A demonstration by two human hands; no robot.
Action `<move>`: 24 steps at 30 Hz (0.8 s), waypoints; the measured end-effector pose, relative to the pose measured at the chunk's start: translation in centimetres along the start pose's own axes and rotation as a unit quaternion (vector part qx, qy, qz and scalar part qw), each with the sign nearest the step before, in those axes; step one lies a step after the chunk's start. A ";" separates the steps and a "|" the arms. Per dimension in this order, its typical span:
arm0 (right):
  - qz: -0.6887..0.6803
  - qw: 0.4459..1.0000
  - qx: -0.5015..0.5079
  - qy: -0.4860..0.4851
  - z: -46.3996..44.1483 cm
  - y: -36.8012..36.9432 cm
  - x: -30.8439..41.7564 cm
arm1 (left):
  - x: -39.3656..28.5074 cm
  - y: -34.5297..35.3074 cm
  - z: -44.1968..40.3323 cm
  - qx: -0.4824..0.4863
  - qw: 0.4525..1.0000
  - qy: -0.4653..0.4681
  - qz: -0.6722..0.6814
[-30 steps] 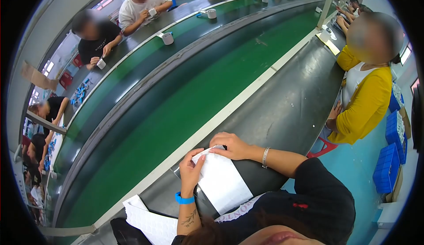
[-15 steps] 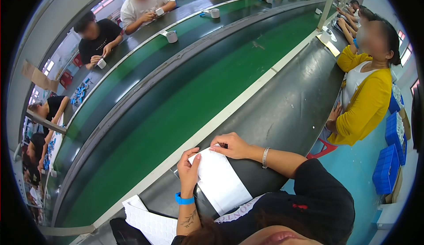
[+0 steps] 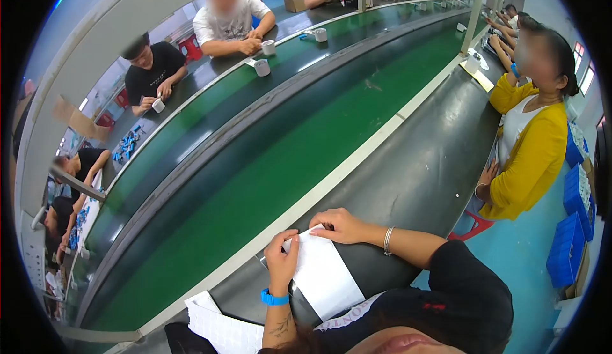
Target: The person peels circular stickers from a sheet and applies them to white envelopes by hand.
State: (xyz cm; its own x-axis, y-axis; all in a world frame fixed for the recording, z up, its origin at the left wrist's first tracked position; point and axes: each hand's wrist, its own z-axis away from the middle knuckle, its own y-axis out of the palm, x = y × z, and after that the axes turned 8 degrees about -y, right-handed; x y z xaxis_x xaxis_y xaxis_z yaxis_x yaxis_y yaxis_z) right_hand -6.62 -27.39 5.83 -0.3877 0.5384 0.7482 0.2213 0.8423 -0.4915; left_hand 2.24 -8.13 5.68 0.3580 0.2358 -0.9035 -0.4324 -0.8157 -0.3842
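Observation:
A white sheet [image 3: 326, 276] lies over the dark work surface near my body, its far end between my two hands. My left hand [image 3: 281, 256], with a blue band at the wrist, pinches the sheet's far left corner between thumb and fingers. At the top edge, my right hand [image 3: 338, 225] grips the sheet with bent fingers; a silver bracelet is on that wrist. To the left of my left forearm lies another white sheet [image 3: 223, 330] with rows of faint shapes, beside a black item [image 3: 188, 339].
A green conveyor belt [image 3: 306, 131] runs beyond the dark table [image 3: 414, 162]. Across it, people handle white cylindrical parts [image 3: 262, 67]. A person in yellow [image 3: 532, 156] sits at the right, with blue crates [image 3: 565, 249] behind on the floor.
The view has shifted slightly. Both hands keep hold of the white sheet. Across the belt, the person in white has lowered their hands to a white part near the belt.

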 end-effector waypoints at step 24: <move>0.107 0.970 0.076 -0.206 -4.0 4.8 3.6 | 2.2 0.2 0.4 0.069 0.988 0.099 -0.094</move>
State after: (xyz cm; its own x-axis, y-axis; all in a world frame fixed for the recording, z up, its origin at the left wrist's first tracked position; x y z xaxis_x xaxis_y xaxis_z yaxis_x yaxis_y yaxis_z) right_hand -3.33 -21.30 7.92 -0.6786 0.6185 0.3962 0.2134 0.6822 -0.6993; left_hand 2.62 -7.62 3.57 0.5920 0.2560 -0.7642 -0.4467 -0.6850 -0.5756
